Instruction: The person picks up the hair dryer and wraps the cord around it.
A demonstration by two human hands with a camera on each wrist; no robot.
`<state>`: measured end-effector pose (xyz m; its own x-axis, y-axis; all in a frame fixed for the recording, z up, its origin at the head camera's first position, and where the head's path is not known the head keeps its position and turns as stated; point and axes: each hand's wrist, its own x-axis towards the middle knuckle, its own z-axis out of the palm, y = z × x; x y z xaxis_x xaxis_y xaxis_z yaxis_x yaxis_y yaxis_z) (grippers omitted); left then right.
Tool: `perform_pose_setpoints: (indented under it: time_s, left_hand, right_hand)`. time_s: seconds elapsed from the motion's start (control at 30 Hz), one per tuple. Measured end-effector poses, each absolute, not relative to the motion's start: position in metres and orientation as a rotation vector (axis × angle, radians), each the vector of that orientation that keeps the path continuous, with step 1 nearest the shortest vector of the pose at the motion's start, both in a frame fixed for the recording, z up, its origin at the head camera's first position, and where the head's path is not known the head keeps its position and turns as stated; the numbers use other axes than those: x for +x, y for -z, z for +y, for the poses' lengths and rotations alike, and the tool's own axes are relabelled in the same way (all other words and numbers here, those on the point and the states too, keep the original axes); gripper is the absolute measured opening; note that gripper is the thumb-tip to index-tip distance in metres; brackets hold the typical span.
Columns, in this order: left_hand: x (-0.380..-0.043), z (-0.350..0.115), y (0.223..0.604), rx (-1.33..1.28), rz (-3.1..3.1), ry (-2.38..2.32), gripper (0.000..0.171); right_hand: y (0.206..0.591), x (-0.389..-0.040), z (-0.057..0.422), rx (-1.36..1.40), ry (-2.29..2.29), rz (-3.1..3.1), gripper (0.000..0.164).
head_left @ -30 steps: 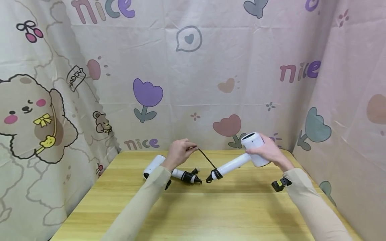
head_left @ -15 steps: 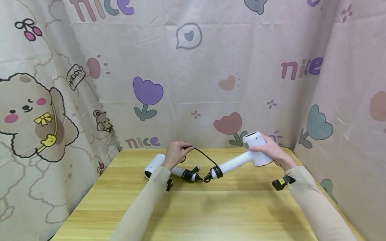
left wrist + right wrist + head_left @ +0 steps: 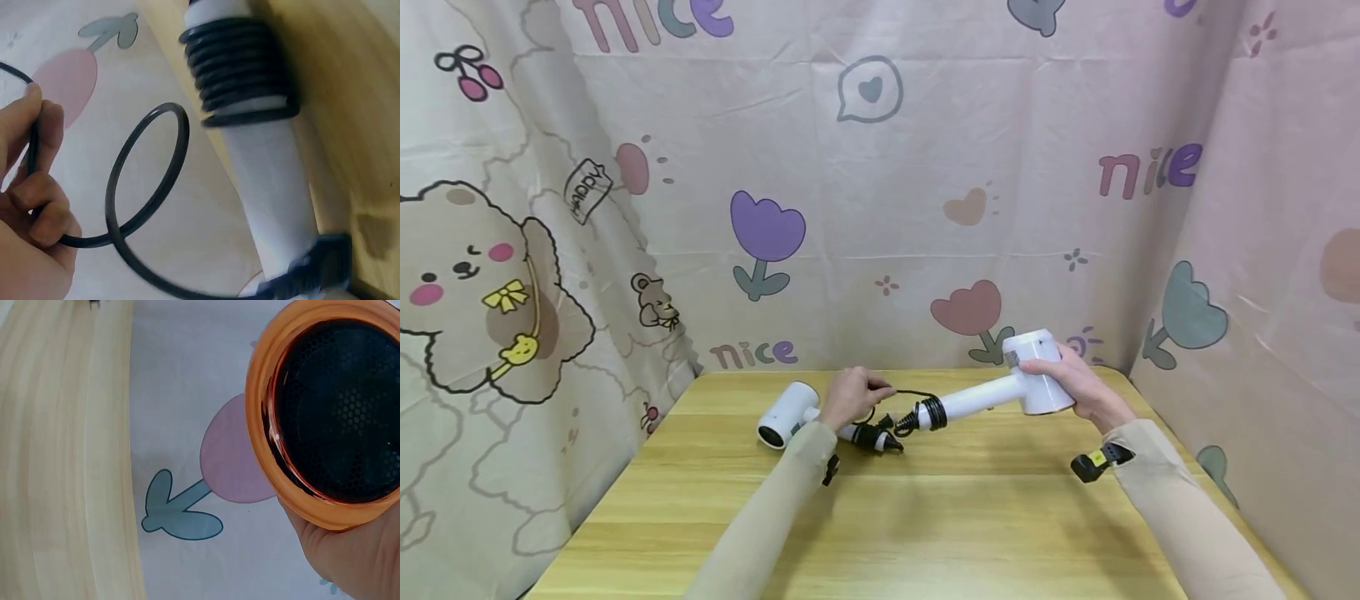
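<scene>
My right hand (image 3: 1078, 387) grips a white hair dryer (image 3: 981, 396) round its barrel, above the table. Its handle points left, and black cord (image 3: 933, 412) is wound near the handle's end. In the right wrist view, an orange ring (image 3: 259, 425) surrounds the dark mesh (image 3: 350, 412) at one end of the barrel. My left hand (image 3: 853, 396) pinches the loose cord between thumb and fingers; the left wrist view shows this cord (image 3: 178, 144) hanging in a loop. Beneath that hand lies a second white hair dryer (image 3: 790, 412), its handle wrapped in black cord (image 3: 867, 436).
Both dryers are over a light wooden table (image 3: 940, 533). A black plug (image 3: 886, 422) is beside the lying dryer's handle. Printed cloth curtains (image 3: 880, 208) close off the back and both sides.
My left hand dips slightly left, then lower and back right; the cord between the hands slackens. The held dryer's handle end rises and shifts left, bringing the handle closer to level.
</scene>
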<state>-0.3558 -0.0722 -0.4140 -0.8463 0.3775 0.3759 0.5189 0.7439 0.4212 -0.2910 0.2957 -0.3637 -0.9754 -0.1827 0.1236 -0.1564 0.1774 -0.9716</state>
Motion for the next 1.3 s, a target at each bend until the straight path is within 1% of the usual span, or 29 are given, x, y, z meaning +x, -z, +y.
perform_pose_setpoints:
  time_s: [0.17,0.23,0.47,0.67,0.93,1.1,1.3]
  left_hand:
    - [-0.352,-0.068,0.421,-0.822,-2.735,0.612,0.014]
    - [-0.351,-0.065,0.422,-0.860,-2.744,0.594,0.013]
    - [-0.340,-0.046,0.421,-0.932,-2.743,0.596,0.016]
    - [-0.323,-0.032,0.421,-0.988,-2.718,0.506,0.020]
    - [-0.310,-0.028,0.412,-1.081,-2.553,0.342,0.019]
    - [-0.306,-0.026,0.403,-1.113,-2.458,0.275,0.015]
    - [-0.305,-0.028,0.393,-1.059,-2.393,0.307,0.011]
  right_hand:
    - [0.365,-0.291,0.298,-0.201,2.083,2.356,0.045]
    - [0.367,-0.292,0.299,-0.119,2.125,2.336,0.047]
    - [0.370,-0.293,0.296,0.220,2.391,2.069,0.067]
    - [0.371,-0.296,0.288,0.412,2.419,2.135,0.093]
    - [0.376,-0.300,0.284,0.522,2.267,2.527,0.096]
    - [0.381,-0.300,0.285,0.484,2.154,2.713,0.093]
    - [0.383,-0.296,0.290,0.353,2.039,2.866,0.092]
